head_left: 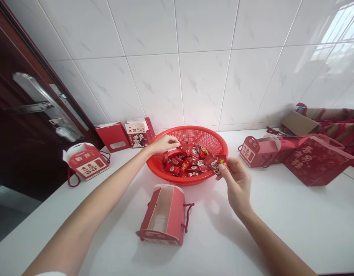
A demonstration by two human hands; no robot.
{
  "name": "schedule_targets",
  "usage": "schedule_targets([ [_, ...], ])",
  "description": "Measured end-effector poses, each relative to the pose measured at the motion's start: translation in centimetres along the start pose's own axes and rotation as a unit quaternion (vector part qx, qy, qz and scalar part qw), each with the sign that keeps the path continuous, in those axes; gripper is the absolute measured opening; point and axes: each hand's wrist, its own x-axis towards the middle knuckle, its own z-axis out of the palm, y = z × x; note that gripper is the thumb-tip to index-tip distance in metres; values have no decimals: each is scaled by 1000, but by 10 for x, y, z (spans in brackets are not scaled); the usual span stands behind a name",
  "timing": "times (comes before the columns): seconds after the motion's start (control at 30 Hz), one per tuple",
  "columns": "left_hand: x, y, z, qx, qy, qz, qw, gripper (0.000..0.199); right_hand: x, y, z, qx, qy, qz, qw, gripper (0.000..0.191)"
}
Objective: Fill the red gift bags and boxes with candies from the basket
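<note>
A red plastic basket point(191, 131) holds a heap of wrapped candies point(186, 165), mostly in red wrappers. My left hand point(165, 145) reaches over the basket's left side, its fingers pinched on a red-wrapped candy point(186, 147). At the basket's right rim, my right hand point(237, 180) grips wrapped candies point(213, 164) between thumb and fingers; how many cannot be told. In front of the basket stands a red gift box point(177, 214), its top open and its inside visible, with a dark red cord handle point(188, 218) on the right.
A closed red box point(89, 163) stands at the left, near the door point(18, 126). Behind it, a red bag point(113, 137) and a card with a cartoon couple point(137, 135) lean on the wall. More red boxes point(260, 151) and a large red bag point(316, 161) are at the right.
</note>
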Motion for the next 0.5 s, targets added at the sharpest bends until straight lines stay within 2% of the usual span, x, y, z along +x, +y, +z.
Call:
schedule_targets([
  [0.17, 7, 1, 6, -20, 30, 6, 999, 37, 1, 1, -1, 5, -2, 8, 1000, 20],
  [0.5, 11, -9, 9, -41, 14, 25, 999, 43, 2, 1, -1, 6, -7, 6, 1000, 19],
])
